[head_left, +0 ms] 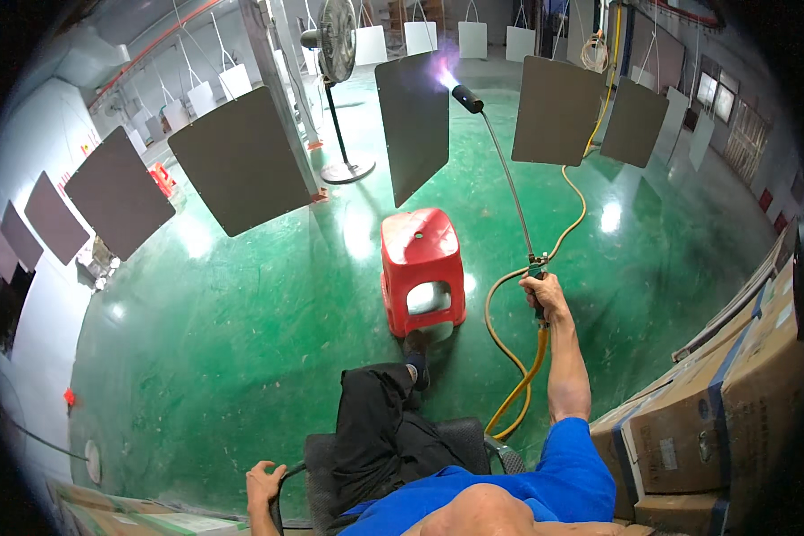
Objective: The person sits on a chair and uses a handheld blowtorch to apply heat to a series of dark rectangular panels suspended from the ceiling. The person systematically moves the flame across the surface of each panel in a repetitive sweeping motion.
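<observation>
Over the green floor [268, 348], the right hand [545, 293] clasps a torch [467, 98], its flame [447, 77] at a top corner of a hanging panel [414, 125] — the left hand [264, 483], fingers loosely parted, rests by the armrest [288, 474].

The wide fisheye view looks down and forward from head height, close above a seated person in blue [558, 478], across a glossy green floor [241, 304]

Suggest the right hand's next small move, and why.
Probably ease the torch down along the dark panel: the right hand grips it, and the flame shows only at the panel's upper right corner.
</observation>
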### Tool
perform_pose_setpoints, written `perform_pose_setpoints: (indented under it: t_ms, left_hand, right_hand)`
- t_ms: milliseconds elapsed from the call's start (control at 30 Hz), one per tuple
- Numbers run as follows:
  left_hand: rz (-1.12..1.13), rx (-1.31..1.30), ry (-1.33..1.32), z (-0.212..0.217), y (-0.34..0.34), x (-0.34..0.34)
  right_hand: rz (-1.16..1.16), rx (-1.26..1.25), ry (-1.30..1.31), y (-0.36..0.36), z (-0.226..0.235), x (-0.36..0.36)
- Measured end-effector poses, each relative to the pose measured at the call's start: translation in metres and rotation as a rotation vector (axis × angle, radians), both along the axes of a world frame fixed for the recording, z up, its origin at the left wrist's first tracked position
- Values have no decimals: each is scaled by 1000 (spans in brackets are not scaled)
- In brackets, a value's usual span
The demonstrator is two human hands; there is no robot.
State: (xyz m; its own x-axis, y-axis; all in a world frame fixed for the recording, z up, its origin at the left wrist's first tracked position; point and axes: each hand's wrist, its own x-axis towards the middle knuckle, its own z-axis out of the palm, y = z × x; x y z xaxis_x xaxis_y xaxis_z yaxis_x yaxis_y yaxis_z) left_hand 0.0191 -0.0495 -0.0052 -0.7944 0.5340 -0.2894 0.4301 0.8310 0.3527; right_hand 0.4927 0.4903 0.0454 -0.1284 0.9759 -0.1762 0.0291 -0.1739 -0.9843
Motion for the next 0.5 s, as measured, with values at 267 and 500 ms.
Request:
perform_pose_setpoints:
  t_ms: [267, 500]
  left_hand:
    - [0, 22, 1, 4, 1, 3]
    - [-8, 51, -18, 1, 0, -1]
  right_hand:
    - [33, 43, -9, -31, 14, -9]
    - [101, 14, -5, -80, 19, -20]
